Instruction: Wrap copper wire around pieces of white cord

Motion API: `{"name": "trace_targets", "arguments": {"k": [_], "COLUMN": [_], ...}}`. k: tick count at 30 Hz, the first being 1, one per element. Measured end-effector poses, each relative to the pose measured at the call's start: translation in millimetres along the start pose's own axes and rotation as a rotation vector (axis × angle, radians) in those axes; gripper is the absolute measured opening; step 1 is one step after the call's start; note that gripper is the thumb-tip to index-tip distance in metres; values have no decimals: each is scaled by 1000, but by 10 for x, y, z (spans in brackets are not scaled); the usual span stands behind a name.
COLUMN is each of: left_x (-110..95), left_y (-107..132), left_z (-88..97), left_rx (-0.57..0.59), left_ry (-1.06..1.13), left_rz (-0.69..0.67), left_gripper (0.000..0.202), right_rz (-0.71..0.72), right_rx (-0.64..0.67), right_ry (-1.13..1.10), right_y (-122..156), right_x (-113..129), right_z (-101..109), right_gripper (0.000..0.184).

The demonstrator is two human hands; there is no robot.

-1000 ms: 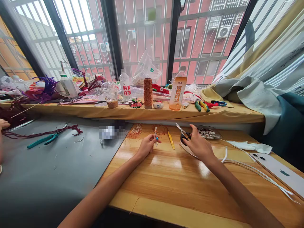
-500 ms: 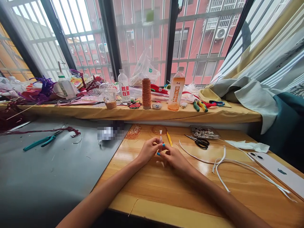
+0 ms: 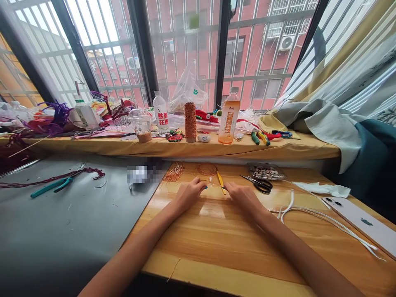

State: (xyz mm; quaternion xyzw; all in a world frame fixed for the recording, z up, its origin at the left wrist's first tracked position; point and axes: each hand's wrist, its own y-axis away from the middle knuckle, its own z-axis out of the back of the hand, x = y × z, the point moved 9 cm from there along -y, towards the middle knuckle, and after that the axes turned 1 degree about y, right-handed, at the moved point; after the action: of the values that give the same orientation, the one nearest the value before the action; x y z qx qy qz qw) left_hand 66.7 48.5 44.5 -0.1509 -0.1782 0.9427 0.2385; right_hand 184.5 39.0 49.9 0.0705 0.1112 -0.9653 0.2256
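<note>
left hand [image 3: 188,194]: fingertips pinched on one end of thin wire [image 3: 215,185] | right hand [image 3: 243,195]: pinched on the other end, apparently | white piece [image 3: 210,180]: mid-wire | scissors [image 3: 259,185]: just right, untouched

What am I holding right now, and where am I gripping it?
A thin cord with a small white knot, stretched between fingertips: the left hand pinches one end, the right hand the other.
</note>
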Motion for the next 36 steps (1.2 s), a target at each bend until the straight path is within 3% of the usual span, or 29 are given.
{"name": "trace_targets", "arguments": {"k": [7,14,17,20,23,26,28,32,36], "left_x": [36,33,84,284,462,547,576,576,572], "left_y": [23,13,-14,-47,-57,-67,-71,-74,-79], "left_z": [-34,-12,-14,-16,-93,-115,-95,-72,-61], "left_rx": [162,127,98,23,-14,-60,-96,-118,-133], "left_ry": [-224,-206,-1,377,851,1192,1301,1374,1393], "left_rz": [-57,-100,-18,196,377,447,455,435,415], "left_gripper": [27,23,20,18,16,22,26,29,32], "right_rz": [60,-87,-177,-232,-23,139,122,-43,-60], "right_rx": [-58,-118,-183,-260,-284,-226,-196,-246,-253], "right_ry": [59,54,-18,-72,-19,-12,-13,69,76], "right_y": [-11,-15,-18,-18,-58,-61,-47,7,4], "right_x": [-108,-300,-367,-363,-113,77,90,-1,-34], "right_z": [-41,-35,-39,-64,-90,-108,-67,75,19], "right_gripper": [25,23,29,38,36,29,30,28,19]}}
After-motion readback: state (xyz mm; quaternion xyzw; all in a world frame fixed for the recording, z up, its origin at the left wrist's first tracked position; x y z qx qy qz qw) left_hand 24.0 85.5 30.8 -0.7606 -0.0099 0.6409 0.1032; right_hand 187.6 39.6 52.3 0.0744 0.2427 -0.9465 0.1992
